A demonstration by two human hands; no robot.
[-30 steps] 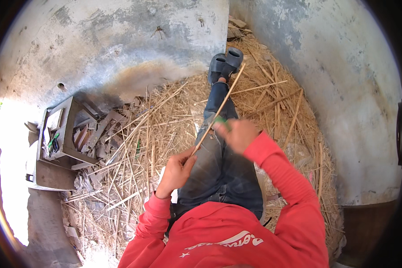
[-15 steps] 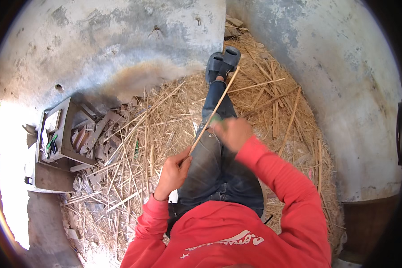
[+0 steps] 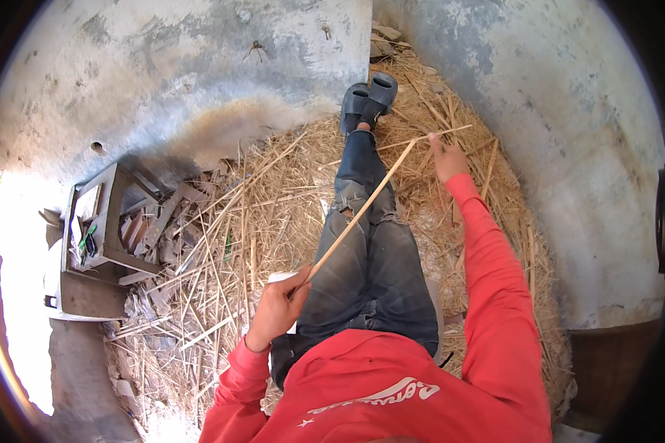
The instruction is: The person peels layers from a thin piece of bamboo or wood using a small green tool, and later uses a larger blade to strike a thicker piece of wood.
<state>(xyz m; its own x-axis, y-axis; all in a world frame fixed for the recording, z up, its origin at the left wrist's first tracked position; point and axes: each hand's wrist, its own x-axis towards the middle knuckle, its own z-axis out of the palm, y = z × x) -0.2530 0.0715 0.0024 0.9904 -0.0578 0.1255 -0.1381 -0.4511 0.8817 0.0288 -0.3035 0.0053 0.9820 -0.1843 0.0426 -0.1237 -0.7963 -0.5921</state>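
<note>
A long, thin, pale bamboo strip (image 3: 362,210) slants away from me above my legs. Its near end is pinched between the thumb and fingers of my left hand (image 3: 279,308), close to my left thigh. My right hand (image 3: 451,156) is stretched far forward on the right, with its fingers closed beside the strip's far tip. What those fingers grip is hidden. Under the strip, my legs in worn dark jeans (image 3: 347,273) lie straight out, with black shoes (image 3: 368,96) crossed at the far end.
Straw-like shavings and loose strips (image 3: 222,258) cover the floor on both sides. To the left, an overturned wooden stool frame (image 3: 114,221) has a green-handled tool (image 3: 86,242) lying in it. Stained grey walls (image 3: 199,66) close in ahead and on the right (image 3: 561,133).
My right hand has swept forward and right, from beside the strip's middle to its far tip. The strip has tilted rightward. The green item by my right hand no longer shows.
</note>
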